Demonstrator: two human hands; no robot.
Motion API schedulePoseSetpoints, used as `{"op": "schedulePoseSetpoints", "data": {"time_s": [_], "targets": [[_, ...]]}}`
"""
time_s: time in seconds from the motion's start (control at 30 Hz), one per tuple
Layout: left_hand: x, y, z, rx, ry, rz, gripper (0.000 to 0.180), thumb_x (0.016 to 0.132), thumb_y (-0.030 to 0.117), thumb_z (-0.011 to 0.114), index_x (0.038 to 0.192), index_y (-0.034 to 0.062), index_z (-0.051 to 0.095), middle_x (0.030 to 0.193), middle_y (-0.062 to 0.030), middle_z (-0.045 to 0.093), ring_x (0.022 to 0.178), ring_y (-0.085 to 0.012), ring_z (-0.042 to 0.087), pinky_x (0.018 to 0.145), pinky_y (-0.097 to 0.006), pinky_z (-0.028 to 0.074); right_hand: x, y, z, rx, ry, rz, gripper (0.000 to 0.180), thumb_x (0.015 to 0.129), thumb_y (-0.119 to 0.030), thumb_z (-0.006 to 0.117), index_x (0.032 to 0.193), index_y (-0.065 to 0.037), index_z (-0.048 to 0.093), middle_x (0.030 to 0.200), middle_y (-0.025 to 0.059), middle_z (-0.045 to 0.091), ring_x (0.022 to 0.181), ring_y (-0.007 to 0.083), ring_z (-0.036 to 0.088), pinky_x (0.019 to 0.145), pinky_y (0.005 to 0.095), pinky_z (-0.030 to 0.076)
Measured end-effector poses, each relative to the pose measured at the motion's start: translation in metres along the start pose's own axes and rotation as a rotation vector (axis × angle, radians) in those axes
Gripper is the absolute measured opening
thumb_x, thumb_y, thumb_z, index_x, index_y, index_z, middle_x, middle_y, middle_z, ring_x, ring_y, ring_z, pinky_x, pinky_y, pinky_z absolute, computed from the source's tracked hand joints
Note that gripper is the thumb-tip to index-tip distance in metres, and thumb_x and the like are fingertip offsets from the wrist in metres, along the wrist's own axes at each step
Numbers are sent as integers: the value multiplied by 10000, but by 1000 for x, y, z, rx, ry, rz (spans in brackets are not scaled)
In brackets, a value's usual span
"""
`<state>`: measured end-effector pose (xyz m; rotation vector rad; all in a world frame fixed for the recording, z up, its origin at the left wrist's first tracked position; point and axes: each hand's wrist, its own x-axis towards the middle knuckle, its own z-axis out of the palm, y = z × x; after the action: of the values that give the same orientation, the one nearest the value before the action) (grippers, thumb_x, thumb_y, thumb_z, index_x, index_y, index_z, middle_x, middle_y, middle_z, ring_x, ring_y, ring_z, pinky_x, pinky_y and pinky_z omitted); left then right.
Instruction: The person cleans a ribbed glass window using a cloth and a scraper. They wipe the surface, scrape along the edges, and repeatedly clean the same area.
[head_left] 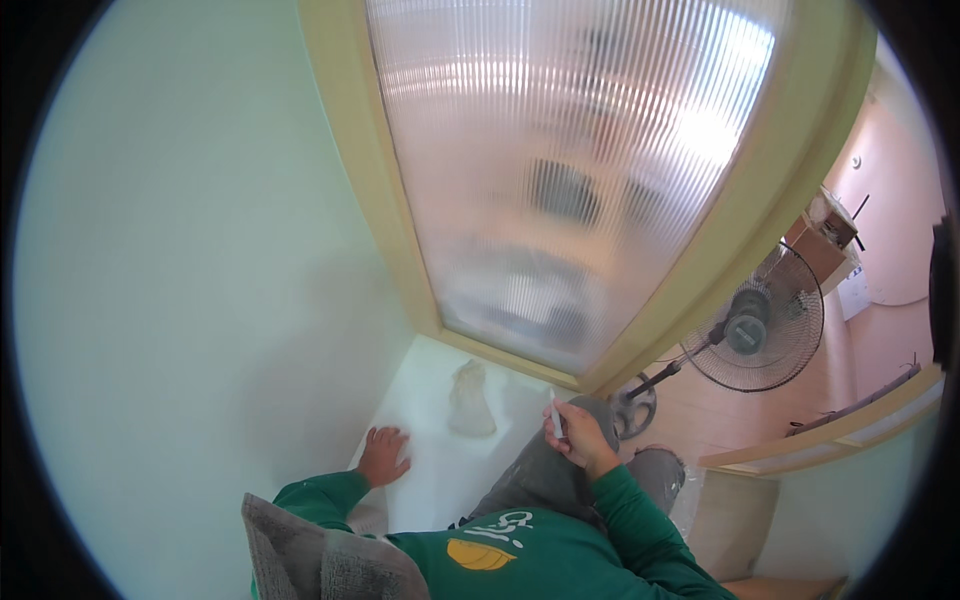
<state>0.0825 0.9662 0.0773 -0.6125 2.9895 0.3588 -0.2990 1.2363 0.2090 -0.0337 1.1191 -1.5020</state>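
Observation:
My left hand [383, 457] lies on the white surface [420, 385] by the pale green wall, fingers apart and holding nothing. Held in my right hand [584, 440], above my grey trouser leg, is a slim whitish tool [556, 415], upright between the fingers; its exact kind is too small to make out. Between the two hands, a limp, pale beige, translucent piece [472, 402] rests on the white surface. It looks like thin plastic or cloth, and neither hand touches it.
Ahead stands a ribbed glass panel [560, 150] in a cream frame [375, 165]. To the right, a black standing fan [750, 325] leans into view on the floor, with brown boxes [822, 245] behind it. A cream-edged low partition [830, 445] borders the right side.

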Motion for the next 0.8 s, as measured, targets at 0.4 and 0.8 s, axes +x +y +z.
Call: {"op": "schedulePoseSetpoints", "data": {"time_s": [0.4,0.8], "targets": [[182,169,22,-201,359,-231,460,865,234,743,1278,71,622,1283,-215,576,1210,-422,541,1016,-520,468,-53,-41,-78,37,157,-357,368,1086,-378,552,1001,-27,626,729,51,594,499,158,528,391,249,334],[211,146,-91,-1001,958,-365,232,998,136,607,1190,6,612,1127,-166,682,1010,-263,681,880,-371,545,-79,-10,-193,306,427,-448,326,1083,-420,534,1024,-108,609,754,18,594,501,134,519,371,234,348]]}}
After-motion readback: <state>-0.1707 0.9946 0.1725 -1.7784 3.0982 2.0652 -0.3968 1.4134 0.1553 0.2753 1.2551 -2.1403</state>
